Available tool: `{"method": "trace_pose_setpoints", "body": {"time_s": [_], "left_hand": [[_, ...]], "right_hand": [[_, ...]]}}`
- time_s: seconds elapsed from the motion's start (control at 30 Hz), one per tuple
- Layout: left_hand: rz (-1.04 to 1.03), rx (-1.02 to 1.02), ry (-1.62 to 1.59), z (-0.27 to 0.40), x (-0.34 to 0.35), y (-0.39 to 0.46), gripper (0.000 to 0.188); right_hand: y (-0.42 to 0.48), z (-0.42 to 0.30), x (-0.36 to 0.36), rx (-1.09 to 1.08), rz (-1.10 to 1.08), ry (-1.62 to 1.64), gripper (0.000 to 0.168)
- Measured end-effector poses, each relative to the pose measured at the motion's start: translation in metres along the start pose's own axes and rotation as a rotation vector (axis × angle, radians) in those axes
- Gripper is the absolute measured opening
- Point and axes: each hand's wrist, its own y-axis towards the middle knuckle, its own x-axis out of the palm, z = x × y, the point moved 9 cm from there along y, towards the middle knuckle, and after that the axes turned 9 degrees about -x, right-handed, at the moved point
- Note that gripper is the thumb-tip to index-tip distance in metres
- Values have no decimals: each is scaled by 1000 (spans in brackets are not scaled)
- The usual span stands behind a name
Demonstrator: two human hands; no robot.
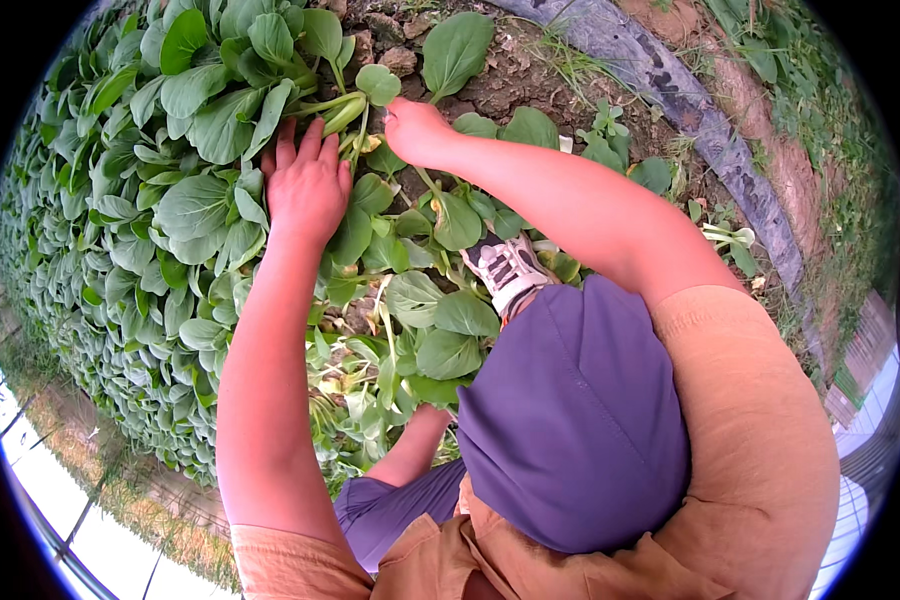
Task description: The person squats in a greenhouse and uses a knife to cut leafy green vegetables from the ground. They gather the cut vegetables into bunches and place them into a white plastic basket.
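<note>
My left hand (309,187) reaches into the edge of a dense bed of bok choy (195,206), its back towards me and its fingers somewhat spread. The fingertips touch the pale green stalks (343,114) of a bok choy plant that leans to the left; whether they grip it is hidden. Close to the base of those stalks is my right hand (414,131), with curled fingers beside a small round leaf (379,84). Anything inside that hand is out of sight.
Loose and trampled leaves (450,352) cover the ground around my shoe (506,268). Bare, cloddy soil (521,75) lies beyond my right hand. A strip of dark sheeting (709,124) curves along the right, with weeds beyond it. My bent knee (570,405) is below my right arm.
</note>
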Motion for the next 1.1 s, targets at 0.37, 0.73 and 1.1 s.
{"method": "trace_pose_setpoints", "body": {"time_s": [0.37, 0.73, 1.1], "left_hand": [[126, 208, -98, 47, -64, -49, 58], [155, 182, -526, 111, -121, -112, 49], [417, 185, -648, 126, -189, -96, 58]], "right_hand": [[-97, -18, -86, -208, 330, 492, 37], [-148, -43, -127, -344, 293, 802, 29], [-147, -54, -134, -251, 210, 848, 30]]}}
